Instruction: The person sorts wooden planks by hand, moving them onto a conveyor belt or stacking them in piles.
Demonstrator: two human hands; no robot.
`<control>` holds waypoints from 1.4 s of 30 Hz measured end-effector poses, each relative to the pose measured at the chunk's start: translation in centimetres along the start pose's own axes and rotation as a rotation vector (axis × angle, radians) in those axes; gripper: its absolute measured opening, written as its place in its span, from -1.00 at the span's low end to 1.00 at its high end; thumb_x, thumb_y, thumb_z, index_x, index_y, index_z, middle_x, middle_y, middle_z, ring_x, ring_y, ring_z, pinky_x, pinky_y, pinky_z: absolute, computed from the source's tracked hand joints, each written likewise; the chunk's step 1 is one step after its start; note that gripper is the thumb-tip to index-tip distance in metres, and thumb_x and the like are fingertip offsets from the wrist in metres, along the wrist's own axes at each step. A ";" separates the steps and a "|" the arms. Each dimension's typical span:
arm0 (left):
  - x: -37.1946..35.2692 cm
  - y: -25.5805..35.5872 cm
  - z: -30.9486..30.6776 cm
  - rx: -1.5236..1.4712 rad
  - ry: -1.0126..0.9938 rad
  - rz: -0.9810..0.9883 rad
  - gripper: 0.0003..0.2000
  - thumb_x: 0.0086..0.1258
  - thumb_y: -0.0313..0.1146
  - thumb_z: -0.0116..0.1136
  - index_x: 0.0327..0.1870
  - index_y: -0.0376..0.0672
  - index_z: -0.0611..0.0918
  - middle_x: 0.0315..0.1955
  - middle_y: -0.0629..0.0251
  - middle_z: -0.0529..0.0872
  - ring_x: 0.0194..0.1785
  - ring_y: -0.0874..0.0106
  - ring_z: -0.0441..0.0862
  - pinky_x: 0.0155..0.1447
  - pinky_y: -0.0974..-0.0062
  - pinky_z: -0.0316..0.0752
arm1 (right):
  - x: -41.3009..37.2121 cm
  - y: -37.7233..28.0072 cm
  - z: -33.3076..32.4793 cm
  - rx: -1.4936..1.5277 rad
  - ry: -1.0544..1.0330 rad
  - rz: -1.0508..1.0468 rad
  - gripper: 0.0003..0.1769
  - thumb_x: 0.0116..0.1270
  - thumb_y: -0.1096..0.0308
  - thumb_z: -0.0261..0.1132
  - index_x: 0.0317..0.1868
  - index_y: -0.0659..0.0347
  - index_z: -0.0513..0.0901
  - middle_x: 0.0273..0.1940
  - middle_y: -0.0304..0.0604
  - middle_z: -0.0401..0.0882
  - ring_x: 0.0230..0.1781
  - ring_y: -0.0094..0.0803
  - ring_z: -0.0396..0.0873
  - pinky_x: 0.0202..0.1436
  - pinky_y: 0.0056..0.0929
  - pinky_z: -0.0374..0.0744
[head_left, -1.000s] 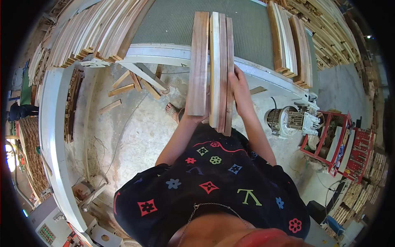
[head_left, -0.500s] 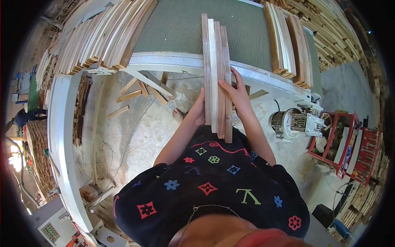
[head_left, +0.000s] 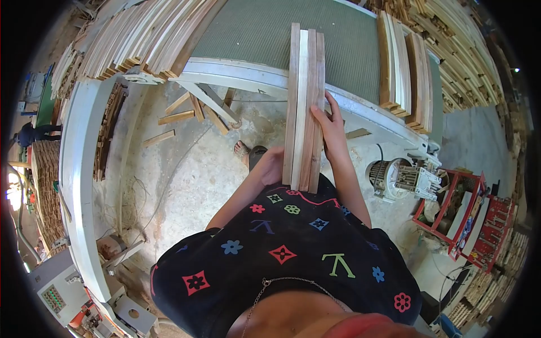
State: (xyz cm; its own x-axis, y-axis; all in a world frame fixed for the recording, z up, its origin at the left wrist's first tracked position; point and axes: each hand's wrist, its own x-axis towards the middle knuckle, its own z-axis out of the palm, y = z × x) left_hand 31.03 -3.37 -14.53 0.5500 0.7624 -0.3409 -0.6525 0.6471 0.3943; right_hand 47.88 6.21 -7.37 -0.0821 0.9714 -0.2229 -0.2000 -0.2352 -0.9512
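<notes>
Between my hands is a bundle of several wooden strips (head_left: 304,112), side by side, one pale and the others brown. The strips point away from me, their far part over the green ribbed conveyor belt (head_left: 253,34) and their near ends at my shirt. My left hand (head_left: 273,165) grips the left side of the bundle near its lower end, its fingers partly hidden behind the wood. Higher up, my right hand (head_left: 332,127) is closed around the right side, thumb on top of the strips.
A long row of wooden strips (head_left: 152,39) stands on the belt's left, with smaller groups (head_left: 394,67) on the right. The white machine frame (head_left: 236,73) runs before me. Offcuts (head_left: 176,118) lie on the floor. A motor (head_left: 391,177) and red rack (head_left: 451,214) stand right. Another person (head_left: 36,134) is far left.
My left hand has slid down towards the near end of the strips. The strips' near ends are more nearly level, and the bundle sits slightly further right in view.
</notes>
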 end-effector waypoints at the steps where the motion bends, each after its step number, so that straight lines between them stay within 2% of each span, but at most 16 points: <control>1: -0.3 0.0 -0.9 -0.015 -0.023 0.002 -0.12 0.37 0.21 0.13 0.52 -0.28 0.18 0.39 -0.01 0.39 0.41 0.11 0.41 0.48 0.06 0.29 | 0.1 0.1 0.1 0.040 0.010 -0.001 -0.29 0.38 0.27 0.36 0.49 0.12 0.31 -0.15 -0.12 0.69 -0.15 -0.50 0.62 -0.03 -0.54 0.53; 5: 0.6 -0.3 -2.5 -0.136 -0.113 -0.003 -0.06 0.30 0.23 0.19 0.49 -0.36 0.21 0.40 -0.06 0.38 0.43 0.06 0.38 0.51 0.05 0.23 | 1.4 0.3 -0.5 0.075 0.004 -0.024 -0.35 0.42 0.27 0.33 0.46 0.13 0.35 -0.12 -0.12 0.68 -0.13 -0.53 0.61 -0.01 -0.55 0.53; 9: 1.9 1.3 -1.0 -0.077 -0.026 -0.149 0.00 0.33 0.42 0.01 0.52 -0.33 0.17 0.44 -0.07 0.32 0.49 0.08 0.30 0.52 0.05 0.21 | 1.6 0.3 -0.5 0.032 -0.071 -0.032 -0.30 0.43 0.27 0.31 0.52 0.11 0.26 0.01 -0.08 0.64 -0.05 -0.45 0.60 0.04 -0.48 0.53; 10: 2.1 1.9 0.7 0.074 0.047 -0.080 -0.01 0.36 0.45 -0.10 0.55 -0.26 0.14 0.45 -0.06 0.30 0.50 0.08 0.29 0.53 0.03 0.21 | 1.4 -0.1 -0.7 0.009 -0.099 -0.031 -0.26 0.44 0.27 0.30 0.55 0.10 0.20 0.03 -0.06 0.63 0.00 -0.40 0.60 0.12 -0.44 0.51; 13: 2.9 2.2 1.7 -0.061 -0.003 -0.055 -0.20 0.48 0.35 -0.22 0.56 -0.06 0.19 0.44 -0.06 0.34 0.47 0.04 0.34 0.47 -0.10 0.27 | 1.7 -0.7 -1.1 -0.036 -0.107 -0.008 -0.24 0.44 0.26 0.30 0.56 0.09 0.18 0.06 -0.04 0.63 0.04 -0.39 0.59 0.17 -0.42 0.50; 14: 3.0 2.4 2.1 -0.110 -0.098 -0.080 -0.22 0.50 0.32 -0.22 0.55 -0.08 0.20 0.44 -0.06 0.34 0.46 0.06 0.35 0.47 -0.09 0.29 | 1.5 -1.7 -1.2 -0.100 -0.132 0.047 -0.27 0.50 0.15 0.23 0.57 0.10 0.17 0.25 0.03 0.51 0.25 -0.31 0.49 0.33 -0.37 0.40; 16: 3.2 3.8 3.3 -0.213 -0.282 -0.133 -0.26 0.54 0.26 -0.23 0.54 -0.11 0.22 0.43 -0.04 0.35 0.45 0.10 0.37 0.45 -0.08 0.31 | 2.3 -1.1 -1.7 0.073 -0.198 -0.053 -0.28 0.54 0.04 0.14 0.58 0.10 0.14 0.37 0.03 0.37 0.40 -0.28 0.34 0.43 -0.36 0.30; 17: 2.9 4.7 4.7 -0.154 -0.229 -0.060 -0.26 0.55 0.25 -0.21 0.54 -0.14 0.22 0.43 -0.02 0.36 0.45 0.10 0.37 0.46 -0.05 0.30 | 2.6 -0.7 -1.9 0.164 -0.227 -0.095 -0.27 0.56 -0.01 0.10 0.58 0.10 0.13 0.43 0.03 0.30 0.47 -0.27 0.26 0.47 -0.35 0.24; 18: 2.2 5.7 6.5 -0.102 -0.166 0.005 -0.26 0.55 0.24 -0.20 0.53 -0.17 0.21 0.42 0.00 0.37 0.45 0.10 0.37 0.48 -0.01 0.29 | 1.9 -2.2 -2.0 0.127 -0.306 -0.126 -0.25 0.59 -0.11 -0.03 0.59 0.13 0.09 0.54 0.00 0.10 0.58 -0.26 0.02 0.56 -0.33 0.10; 19: 1.9 6.4 7.3 -0.047 -0.100 0.069 -0.26 0.55 0.23 -0.19 0.52 -0.20 0.21 0.42 0.02 0.38 0.45 0.10 0.38 0.49 0.02 0.27 | 1.4 -2.7 -2.2 0.110 -0.302 -0.124 -0.19 0.56 -0.16 0.00 0.60 0.16 0.05 0.45 0.00 0.27 0.49 -0.28 0.20 0.52 -0.31 0.18; 21: 2.9 8.0 7.0 -0.464 -0.471 0.080 -0.32 0.60 0.18 -0.24 0.51 -0.19 0.24 0.41 0.06 0.40 0.43 0.13 0.41 0.47 0.02 0.31 | -0.1 -5.7 -1.7 0.014 -0.327 -0.194 -0.13 0.53 -0.19 0.03 0.61 0.18 0.01 0.31 -0.03 0.39 0.37 -0.33 0.32 0.47 -0.34 0.22; 24: 3.1 11.0 10.7 -0.430 -0.654 0.134 -0.34 0.62 0.17 -0.31 0.52 -0.15 0.24 0.40 0.09 0.42 0.43 0.16 0.42 0.45 0.03 0.34 | -1.5 -8.6 -1.1 -0.024 -0.400 -0.290 -0.07 0.50 -0.21 0.06 0.62 0.19 -0.03 0.20 -0.07 0.47 0.26 -0.36 0.40 0.43 -0.36 0.25; 32: 3.5 12.9 13.1 -0.195 -0.666 0.186 -0.31 0.60 0.22 -0.36 0.54 -0.11 0.21 0.43 0.02 0.35 0.47 0.03 0.34 0.44 -0.17 0.28 | -2.6 -10.4 -0.7 -0.174 -0.375 -0.435 -0.08 0.51 -0.13 0.11 0.62 0.22 -0.06 0.23 -0.02 0.46 0.29 -0.31 0.39 0.43 -0.28 0.24; 35: 3.5 13.0 13.7 -0.094 -0.559 0.191 -0.31 0.60 0.21 -0.37 0.54 -0.11 0.21 0.42 0.01 0.36 0.46 0.03 0.35 0.44 -0.19 0.28 | -2.7 -10.8 -0.5 -0.069 -0.395 -0.425 -0.12 0.53 -0.09 0.12 0.61 0.23 -0.02 0.21 -0.02 0.48 0.28 -0.32 0.40 0.41 -0.30 0.27; 41: 3.4 12.5 12.7 -0.148 -0.628 0.211 -0.31 0.60 0.23 -0.38 0.54 -0.09 0.21 0.42 0.03 0.36 0.46 0.04 0.35 0.47 -0.10 0.28 | -2.8 -10.7 -1.1 -0.071 -0.394 -0.429 -0.16 0.50 -0.07 0.18 0.57 0.24 0.10 0.16 -0.05 0.54 0.19 -0.36 0.48 0.33 -0.32 0.37; 42: 3.0 12.2 12.8 -0.124 -0.485 0.199 -0.30 0.59 0.24 -0.37 0.54 -0.08 0.21 0.41 0.03 0.36 0.46 0.05 0.35 0.48 -0.08 0.27 | -2.8 -10.4 -1.0 -0.025 -0.391 -0.412 -0.18 0.49 -0.06 0.19 0.55 0.24 0.15 0.15 -0.05 0.55 0.16 -0.36 0.50 0.31 -0.31 0.40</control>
State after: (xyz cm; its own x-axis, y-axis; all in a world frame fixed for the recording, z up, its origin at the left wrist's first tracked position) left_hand 31.45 6.90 0.18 0.5679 0.8042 0.1753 -0.8093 0.5068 0.2971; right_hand 51.23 5.93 2.98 -0.3584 0.8969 0.2590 -0.2689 0.1665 -0.9487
